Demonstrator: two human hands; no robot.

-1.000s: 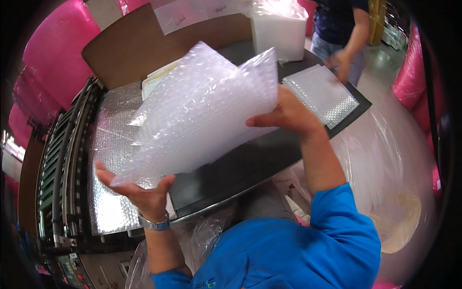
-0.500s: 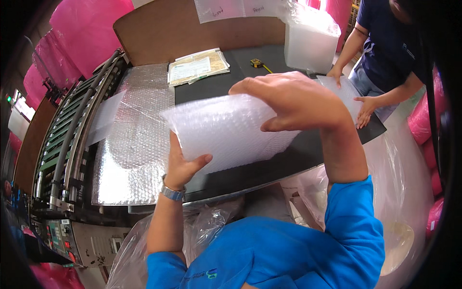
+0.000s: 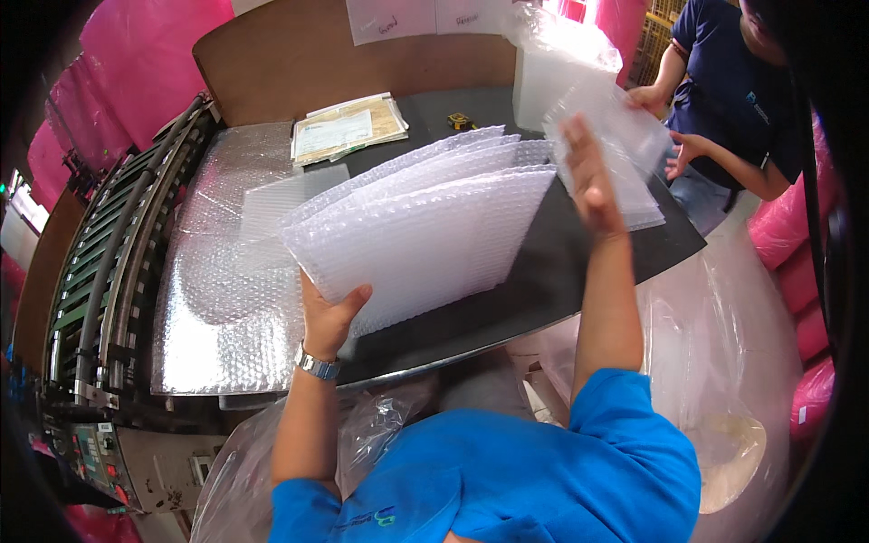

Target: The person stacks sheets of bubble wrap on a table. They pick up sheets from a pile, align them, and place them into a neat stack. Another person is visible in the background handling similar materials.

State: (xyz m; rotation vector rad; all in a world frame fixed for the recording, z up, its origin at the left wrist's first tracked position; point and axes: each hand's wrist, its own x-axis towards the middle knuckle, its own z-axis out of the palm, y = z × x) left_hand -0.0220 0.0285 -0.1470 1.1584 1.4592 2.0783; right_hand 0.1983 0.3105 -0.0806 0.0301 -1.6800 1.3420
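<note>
A stack of clear bubble wrap sheets (image 3: 425, 244) stands on its long edge over the black table, its layers fanned apart along the top. My left hand (image 3: 330, 312) grips the lower left corner of the stack, thumb on the near face and fingers behind. Off the right end of the stack, my right hand (image 3: 590, 176) is raised with fingers stretched out and holds nothing; motion blurs it a little. Left of the stack, a single translucent sheet (image 3: 272, 204) lies on the bubble-covered surface (image 3: 208, 299).
A co-worker (image 3: 724, 100) at the right handles translucent sheets (image 3: 625, 136) beside a white plastic-wrapped block (image 3: 543, 86). Papers (image 3: 348, 131) and a tape measure (image 3: 460, 121) lie at the back of the black table (image 3: 434, 321). A roller conveyor (image 3: 127, 253) runs along the left.
My right hand has come off the stack and moved right, opening out. The stack's layers have fanned apart. A sheet from the rollers has slid onto the bubble-covered surface. The co-worker has lifted a sheet.
</note>
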